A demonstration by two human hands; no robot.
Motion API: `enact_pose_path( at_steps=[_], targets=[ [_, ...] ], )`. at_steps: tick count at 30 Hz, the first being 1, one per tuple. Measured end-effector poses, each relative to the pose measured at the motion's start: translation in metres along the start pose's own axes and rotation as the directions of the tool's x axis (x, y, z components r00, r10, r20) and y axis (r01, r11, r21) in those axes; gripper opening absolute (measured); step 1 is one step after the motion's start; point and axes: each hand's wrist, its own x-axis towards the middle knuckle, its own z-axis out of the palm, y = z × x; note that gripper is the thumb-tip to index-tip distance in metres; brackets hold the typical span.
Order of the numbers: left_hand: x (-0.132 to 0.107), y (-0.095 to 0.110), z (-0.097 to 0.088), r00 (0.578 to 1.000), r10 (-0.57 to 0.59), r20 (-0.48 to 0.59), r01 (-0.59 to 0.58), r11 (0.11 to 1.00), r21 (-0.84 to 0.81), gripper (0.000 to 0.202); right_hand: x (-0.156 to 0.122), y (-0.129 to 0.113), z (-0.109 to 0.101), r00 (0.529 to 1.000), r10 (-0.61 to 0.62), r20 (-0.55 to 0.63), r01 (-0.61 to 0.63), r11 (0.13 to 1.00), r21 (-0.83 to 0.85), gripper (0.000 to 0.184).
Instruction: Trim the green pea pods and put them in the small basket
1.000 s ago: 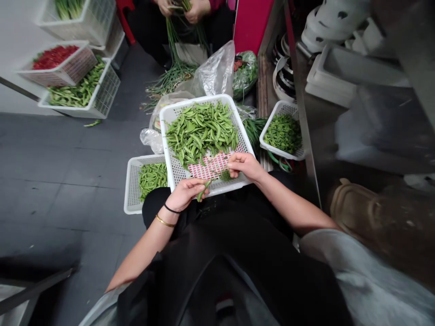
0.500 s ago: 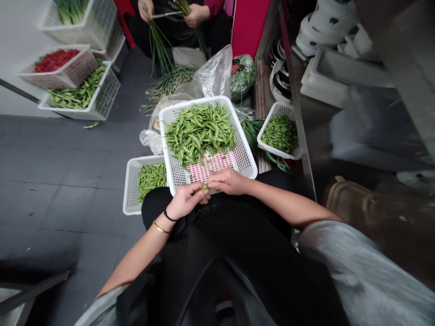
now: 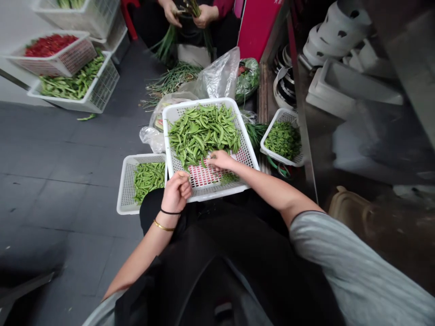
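Note:
A large white perforated basket (image 3: 252, 164) sits before my knees with a heap of green pea pods (image 3: 204, 129) in its far part. My right hand (image 3: 221, 160) reaches into it, fingers loosely bent and apart at the heap's near edge, the fingertips close to a few pods. Over the basket's near left corner, my left hand (image 3: 176, 189) is closed in a pinch; a small pale bit shows at its fingertips, too small to name. Fine green trimmings (image 3: 229, 177) lie on the basket floor under my right wrist.
A smaller basket (image 3: 125, 181) of pods stands at left, another basket (image 3: 263, 145) of leafy greens at right. Stacked crates (image 3: 98, 97) hold red and green vegetables. Opposite, a person's hands (image 3: 205, 16) hold green stalks above plastic bags (image 3: 217, 77). A metal shelf edge (image 3: 307, 149) runs along the right.
My hands have come apart: the right has moved forward to the pods, while the left has drawn back left, still closed. Trimmings previously covered by my right hand now show.

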Motion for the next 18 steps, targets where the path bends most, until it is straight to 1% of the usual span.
enact_pose_path(
  at_steps=[2, 3, 5, 6, 7, 8, 9, 10, 11, 12, 13, 14, 15, 16, 17, 18],
  targets=[
    [-0.003, -0.006, 0.002, 0.998, -0.064, 0.019, 0.063, 0.997, 0.037, 0.012, 0.021, -0.01, 0.008, 0.995, 0.045, -0.094, -0.035, 0.994, 0.105, 0.026],
    [-0.004, -0.009, 0.002, 0.997, -0.072, 0.019, 0.07, 0.995, 0.067, 0.013, 0.027, -0.013, 0.01, 0.993, 0.048, -0.109, -0.035, 0.992, 0.118, 0.022],
    [-0.004, -0.012, 0.0, 0.997, -0.072, 0.005, 0.071, 0.988, 0.134, 0.018, 0.028, -0.014, 0.01, 0.993, 0.038, -0.108, -0.023, 0.99, 0.137, 0.014],
    [-0.003, -0.014, -0.002, 0.997, -0.074, -0.007, 0.075, 0.983, 0.168, 0.022, 0.022, -0.012, 0.008, 0.994, 0.037, -0.102, -0.022, 0.988, 0.15, 0.015],
    [-0.002, -0.016, -0.004, 0.997, -0.08, -0.024, 0.083, 0.976, 0.199, 0.027, 0.014, -0.009, 0.006, 0.997, 0.027, -0.073, -0.014, 0.984, 0.175, 0.017],
    [-0.001, -0.018, -0.005, 0.995, -0.088, -0.042, 0.096, 0.97, 0.225, 0.033, 0.002, -0.005, 0.005, 1.0, -0.003, -0.012, 0.005, 0.976, 0.22, 0.019],
    [0.0, -0.021, -0.005, 0.994, -0.098, -0.056, 0.108, 0.963, 0.245, 0.038, -0.01, -0.001, 0.004, 0.995, -0.056, 0.08, 0.031, 0.957, 0.287, 0.021],
    [0.001, -0.023, -0.004, 0.993, -0.106, -0.059, 0.118, 0.959, 0.26, 0.041, -0.023, 0.003, 0.004, 0.973, -0.133, 0.188, 0.055, 0.927, 0.371, 0.023],
    [0.002, -0.026, -0.002, 0.992, -0.117, -0.044, 0.125, 0.955, 0.27, 0.043, -0.036, 0.006, 0.007, 0.93, -0.224, 0.292, 0.068, 0.884, 0.462, 0.026],
    [0.002, -0.029, 0.001, 0.991, -0.133, -0.012, 0.131, 0.952, 0.277, 0.044, -0.047, 0.008, 0.01, 0.871, -0.314, 0.377, 0.066, 0.837, 0.544, 0.029],
    [0.002, -0.031, 0.003, 0.988, -0.149, 0.029, 0.135, 0.95, 0.281, 0.043, -0.057, 0.009, 0.015, 0.817, -0.384, 0.431, 0.056, 0.796, 0.603, 0.033],
    [0.002, -0.032, 0.006, 0.985, -0.157, 0.065, 0.133, 0.95, 0.281, 0.042, -0.065, 0.009, 0.02, 0.79, -0.417, 0.449, 0.049, 0.773, 0.632, 0.036],
    [0.0, -0.032, 0.008, 0.985, -0.15, 0.081, 0.122, 0.954, 0.273, 0.041, -0.072, 0.008, 0.025, 0.796, -0.42, 0.435, 0.053, 0.765, 0.641, 0.038],
    [-0.001, -0.031, 0.009, 0.989, -0.126, 0.072, 0.103, 0.96, 0.26, 0.039, -0.078, 0.005, 0.03, 0.825, -0.403, 0.396, 0.075, 0.773, 0.63, 0.038],
    [-0.003, -0.031, 0.01, 0.995, -0.09, 0.042, 0.077, 0.966, 0.246, 0.038, -0.085, 0.002, 0.033, 0.864, -0.38, 0.33, 0.121, 0.794, 0.596, 0.036],
    [-0.005, -0.029, 0.01, 0.999, -0.047, 0.0, 0.046, 0.971, 0.236, 0.038, -0.091, -0.001, 0.036, 0.899, -0.367, 0.239, 0.195, 0.823, 0.533, 0.034]
  ],
)
